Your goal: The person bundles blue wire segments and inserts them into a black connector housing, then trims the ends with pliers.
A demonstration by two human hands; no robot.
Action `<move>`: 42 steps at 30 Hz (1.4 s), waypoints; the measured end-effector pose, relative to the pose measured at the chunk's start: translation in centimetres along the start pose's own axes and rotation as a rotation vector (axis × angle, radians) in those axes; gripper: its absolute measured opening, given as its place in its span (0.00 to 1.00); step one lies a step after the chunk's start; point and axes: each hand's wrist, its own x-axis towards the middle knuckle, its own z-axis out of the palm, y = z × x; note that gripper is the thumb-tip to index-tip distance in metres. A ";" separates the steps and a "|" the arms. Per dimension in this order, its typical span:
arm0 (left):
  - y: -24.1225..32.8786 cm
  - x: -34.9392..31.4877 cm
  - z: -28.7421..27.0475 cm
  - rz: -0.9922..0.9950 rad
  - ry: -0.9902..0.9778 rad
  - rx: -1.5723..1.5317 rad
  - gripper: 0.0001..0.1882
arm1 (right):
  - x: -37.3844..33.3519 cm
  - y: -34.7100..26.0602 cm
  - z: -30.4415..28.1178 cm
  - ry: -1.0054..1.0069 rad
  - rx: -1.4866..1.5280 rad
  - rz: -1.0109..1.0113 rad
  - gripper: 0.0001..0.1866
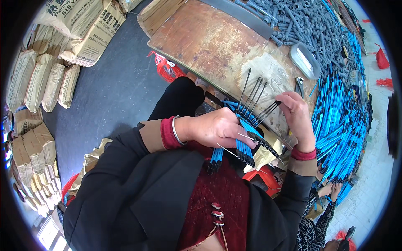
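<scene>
My left hand [226,127] is closed round a bundle of blue sticks with black ends [245,148], held in front of my chest at the table's near edge. Several thin black rods [253,94] fan out from the bundle toward the table. Thin white pins [226,151] stick out beside my left fingers. My right hand [295,111] is raised to the right of the bundle, its thumb and fingers pinched on the tips of some black rods. Beyond it, a pair of pliers [299,86] lies on the worn wooden table [209,42].
Grey plastic parts [301,21] are heaped at the far right, near a shallow grey tray [304,60]. Many blue sticks [339,121] pile up on the right, where a co-worker's hands [331,190] work. Loose white pins [272,69] lie on the table. Paper sacks [54,79] stand left.
</scene>
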 end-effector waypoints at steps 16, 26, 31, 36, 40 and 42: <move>-0.1 0.0 -0.1 -0.008 0.012 -0.006 0.15 | 0.9 0.0 0.1 -0.031 0.003 -0.015 0.12; -0.2 0.1 -0.5 -0.038 0.001 -0.012 0.15 | 1.8 0.1 0.0 -0.056 -0.008 -0.045 0.13; -0.6 0.2 -0.1 -0.036 0.032 -0.084 0.15 | 2.3 0.4 0.2 -0.033 -0.009 -0.100 0.12; -0.9 0.2 0.0 -0.048 0.017 -0.131 0.14 | 3.0 0.1 0.2 -0.014 -0.034 -0.148 0.12; -0.5 0.4 -0.7 -0.050 -0.014 -0.037 0.14 | 3.8 0.3 0.4 -0.005 -0.073 -0.196 0.14; -0.8 0.2 -0.4 -0.045 -0.001 -0.045 0.14 | 4.1 0.0 0.5 -0.003 -0.085 -0.220 0.15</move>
